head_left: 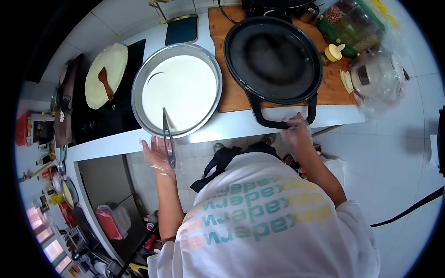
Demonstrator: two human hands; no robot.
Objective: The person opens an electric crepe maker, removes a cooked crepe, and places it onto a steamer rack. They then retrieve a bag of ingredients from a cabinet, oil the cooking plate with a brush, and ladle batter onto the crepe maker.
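Note:
Both hands wear clear plastic gloves. My left hand (158,155) is held palm up with fingers spread, below the near rim of a large metal bowl (137,116). White batter (183,88) fills much of that bowl. A dark utensil handle (168,143) leans over the rim and passes in front of my left hand; its lower end is hidden in the batter. At the round black pan (276,60), my right hand (297,129) has its fingers closed around the pan's front loop handle (271,123). The pan's dark surface bears no food.
A wooden spatula (105,83) lies on a thin pale round pancake (113,62) at left. Under the pan is a wooden board (229,99). A yellow-capped jar (333,53), a green-edged container (354,25) and a plastic-wrapped container (378,78) stand at right.

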